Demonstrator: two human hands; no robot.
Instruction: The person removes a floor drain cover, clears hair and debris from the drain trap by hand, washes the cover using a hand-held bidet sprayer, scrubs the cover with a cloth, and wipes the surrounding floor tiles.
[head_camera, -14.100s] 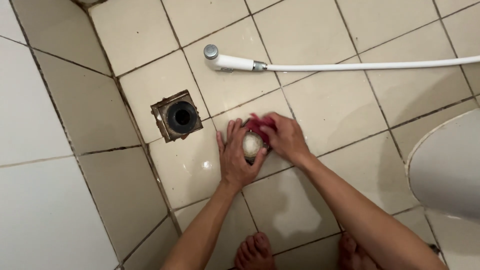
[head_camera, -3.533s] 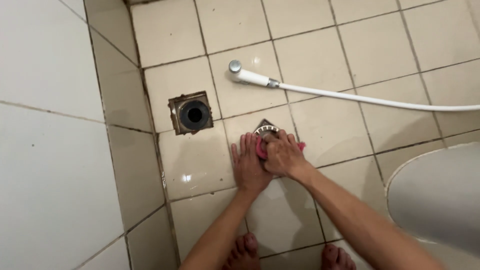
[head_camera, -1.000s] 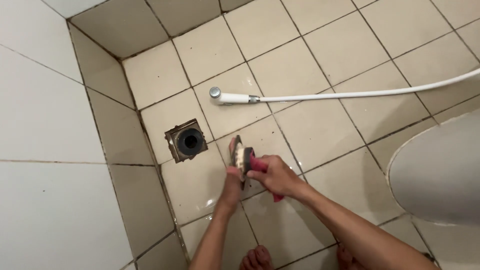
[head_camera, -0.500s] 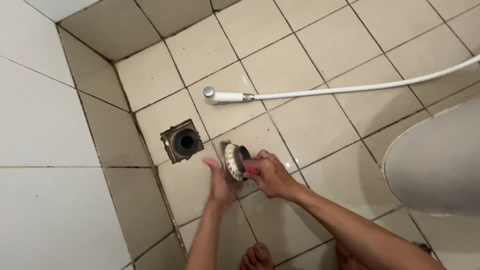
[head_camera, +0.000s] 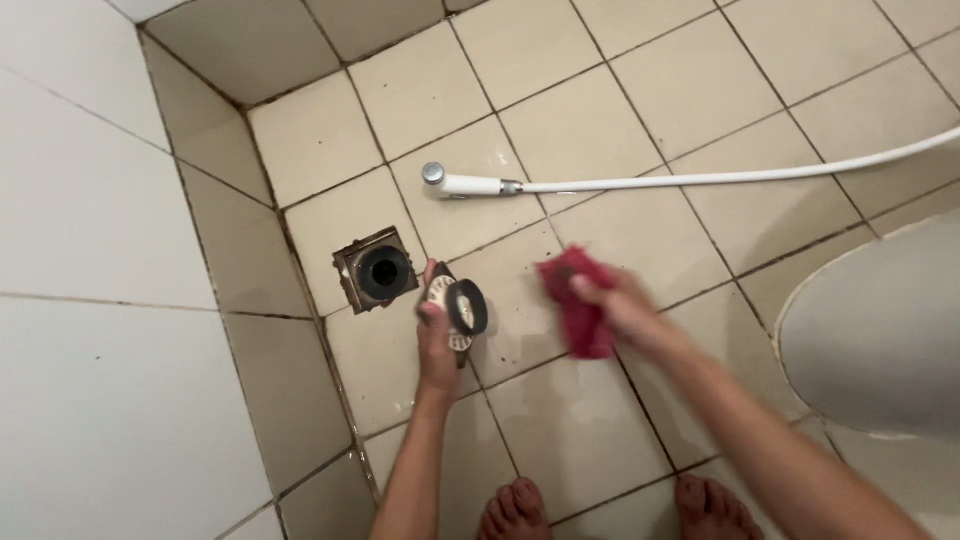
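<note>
My left hand (head_camera: 437, 345) holds a round metal drain cover (head_camera: 458, 309) upright on its edge, just right of the open floor drain (head_camera: 376, 269). The drain is a square metal frame with a dark round hole. My right hand (head_camera: 622, 306) grips a red cloth (head_camera: 578, 300) above the beige floor tiles, a short way right of the cover and apart from it. The right hand is blurred with motion.
A white hand sprayer (head_camera: 462, 185) with its hose (head_camera: 740, 176) lies on the tiles beyond the hands. A white toilet bowl (head_camera: 878, 340) stands at the right. Tiled walls (head_camera: 110, 300) close the left side. My bare feet (head_camera: 515, 510) are at the bottom edge.
My right hand with the red cloth has pulled away to the right, off the drain cover. My left hand keeps the cover and has shifted it closer to the open drain.
</note>
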